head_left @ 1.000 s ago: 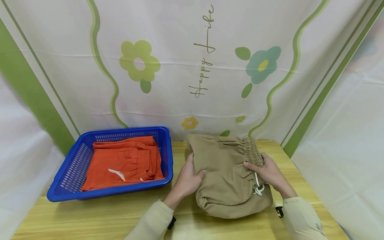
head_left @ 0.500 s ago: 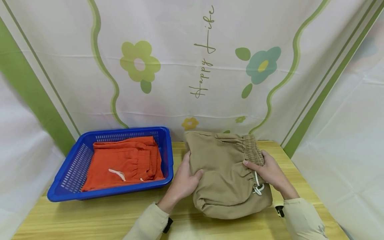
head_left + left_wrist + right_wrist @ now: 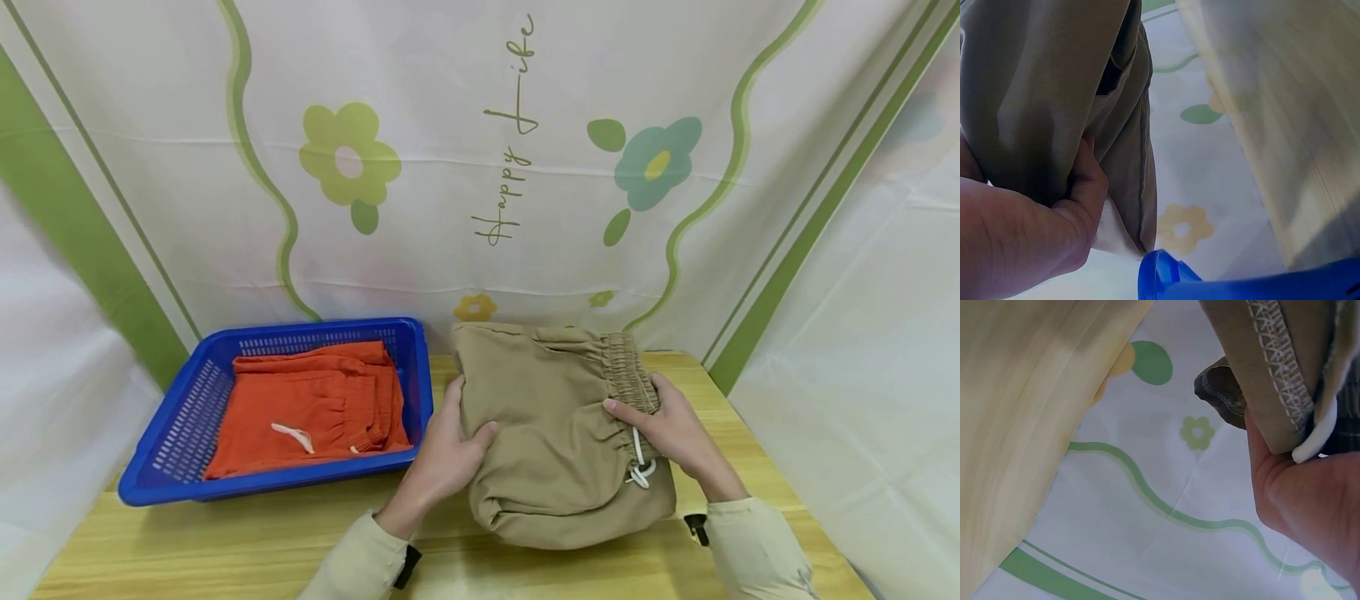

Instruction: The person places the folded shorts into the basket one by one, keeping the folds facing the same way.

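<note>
Folded khaki trousers with a gathered elastic waistband and a knotted white drawstring are held between both hands over the table. My left hand grips their left edge, thumb on top and fingers underneath. At the waistband, my right hand pinches the cloth with its thumb on the upper face. In the left wrist view, the thumb and a finger of the left hand clasp a fold of the cloth. The right wrist view has the right hand at the stitched waistband, beside the white cord end.
A blue plastic basket stands left of the trousers, with folded orange trousers lying inside. Under everything is a wood-grain table. A white curtain with printed flowers hangs behind and at the sides.
Both hands keep their grip while the khaki trousers shift slightly left, towards the basket, and their far left corner rises. The left hand moves left with them; the basket stays put.
</note>
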`<state>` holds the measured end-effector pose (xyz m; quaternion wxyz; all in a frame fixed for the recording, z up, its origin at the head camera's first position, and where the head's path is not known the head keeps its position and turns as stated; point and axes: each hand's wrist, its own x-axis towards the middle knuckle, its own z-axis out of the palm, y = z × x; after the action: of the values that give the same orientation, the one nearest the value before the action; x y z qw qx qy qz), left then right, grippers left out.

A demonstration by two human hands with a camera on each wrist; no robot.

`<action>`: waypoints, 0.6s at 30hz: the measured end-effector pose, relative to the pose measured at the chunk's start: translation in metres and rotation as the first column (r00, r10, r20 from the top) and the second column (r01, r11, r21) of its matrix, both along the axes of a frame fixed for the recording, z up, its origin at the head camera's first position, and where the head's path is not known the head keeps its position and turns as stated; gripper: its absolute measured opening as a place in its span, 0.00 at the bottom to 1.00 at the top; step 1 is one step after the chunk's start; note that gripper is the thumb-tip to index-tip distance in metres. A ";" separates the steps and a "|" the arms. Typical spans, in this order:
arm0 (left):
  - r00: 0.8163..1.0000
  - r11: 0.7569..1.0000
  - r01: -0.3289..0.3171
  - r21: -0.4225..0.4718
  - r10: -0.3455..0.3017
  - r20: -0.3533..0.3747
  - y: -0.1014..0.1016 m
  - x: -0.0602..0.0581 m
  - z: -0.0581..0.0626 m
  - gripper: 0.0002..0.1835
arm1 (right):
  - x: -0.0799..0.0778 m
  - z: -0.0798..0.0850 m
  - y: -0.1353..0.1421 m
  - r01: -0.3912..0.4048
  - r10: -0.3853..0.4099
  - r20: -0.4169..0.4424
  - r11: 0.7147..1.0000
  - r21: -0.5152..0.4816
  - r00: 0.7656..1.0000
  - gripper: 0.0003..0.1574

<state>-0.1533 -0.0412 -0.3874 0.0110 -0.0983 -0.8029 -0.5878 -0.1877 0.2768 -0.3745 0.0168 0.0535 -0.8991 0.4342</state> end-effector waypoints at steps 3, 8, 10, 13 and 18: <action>1.000 1.000 -0.014 -0.014 0.014 -0.008 -0.003 0.001 0.001 0.43 | 0.001 0.001 -0.004 0.001 -0.001 -0.009 1.000 -0.003 1.000 0.44; 0.999 0.999 -0.024 -0.021 0.024 -0.026 -0.009 0.002 0.003 0.42 | 0.001 0.003 -0.009 0.008 -0.008 -0.023 1.000 -0.002 1.000 0.43; 0.999 0.999 -0.026 -0.021 0.025 -0.031 -0.012 0.002 0.004 0.42 | 0.002 0.004 -0.012 0.005 -0.005 -0.026 1.000 -0.003 1.000 0.44; 0.999 0.999 -0.032 -0.026 0.031 -0.032 -0.017 0.004 0.006 0.42 | 0.002 0.005 -0.016 0.003 -0.003 -0.025 1.000 -0.004 1.000 0.45; 0.998 0.998 -0.053 -0.046 0.051 -0.042 -0.025 0.006 0.008 0.42 | 0.002 0.007 -0.024 -0.002 0.002 -0.021 1.000 -0.029 1.000 0.44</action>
<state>-0.1469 -0.0660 -0.3793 0.0401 -0.0896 -0.8183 -0.5663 -0.1857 0.2524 -0.3679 0.0266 0.0588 -0.8924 0.4465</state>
